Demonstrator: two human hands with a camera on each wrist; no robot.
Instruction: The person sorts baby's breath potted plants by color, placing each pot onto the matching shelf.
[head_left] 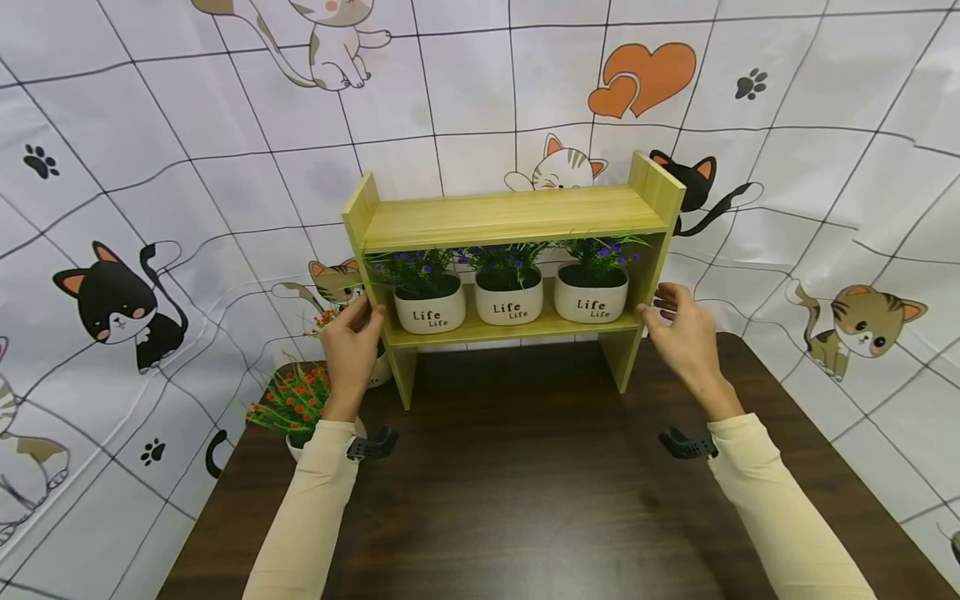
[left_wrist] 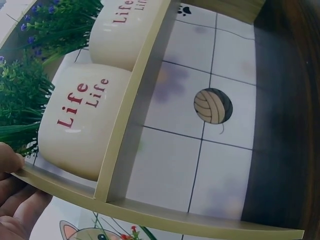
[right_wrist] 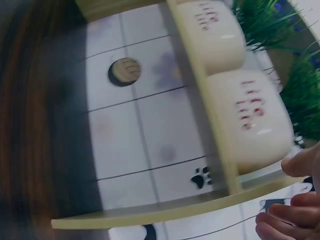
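The left hand [head_left: 350, 350] and right hand [head_left: 684, 335] each pinch a side of a wooden shelf [head_left: 517, 215] between thumb and fingers. Between the hands, three flowerpots [head_left: 510, 307] stand inside it. Red-flowered plants [head_left: 291, 404] sit near the left fingers. A dark brown table [head_left: 517, 500] spreads below both hands; a white, cat-patterned wall [head_left: 472, 100] rises behind.

Dark table [head_left: 510, 500], red-flowered plants [head_left: 296, 400], shelf [head_left: 510, 215] bearing three pots [head_left: 508, 302]
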